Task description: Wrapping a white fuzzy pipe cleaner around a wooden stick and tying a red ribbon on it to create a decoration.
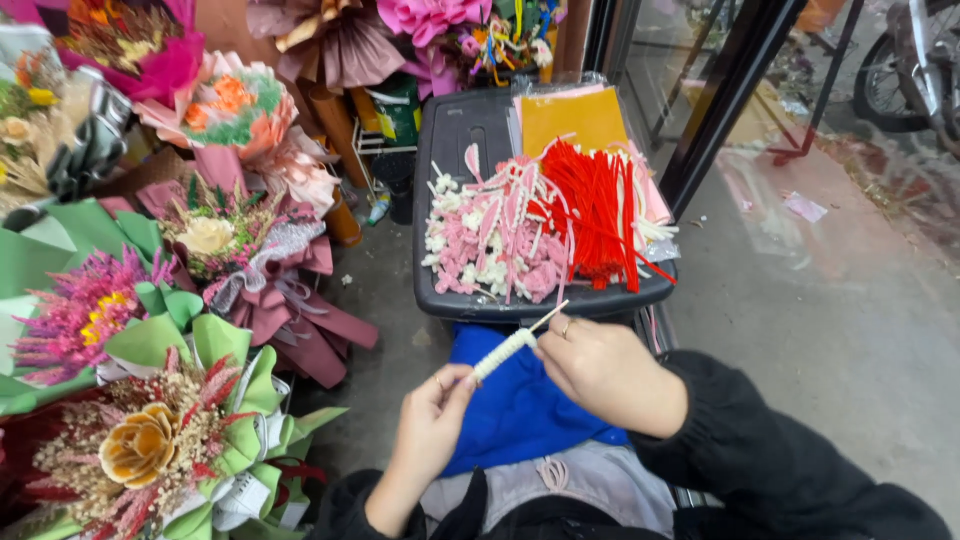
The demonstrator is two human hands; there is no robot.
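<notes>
My left hand (432,412) pinches the lower end of a white fuzzy pipe cleaner coiled round a thin stick (508,348). My right hand (598,368) grips the upper part of the same stick, whose bare tip pokes out toward the bin. A ring shows on each hand. Both hands hover over a blue cloth (510,410) on my lap. Just beyond them a dark plastic bin lid (465,130) carries pink and white pipe-cleaner pieces (495,245) and a bundle of red pipe cleaners (592,210).
Orange and pink paper sheets (572,118) lie at the bin's far end. Wrapped bouquets (180,440) in green, maroon and pink paper crowd the left side. A glass door with a black frame (720,95) stands at the right, with concrete floor (830,310) beyond.
</notes>
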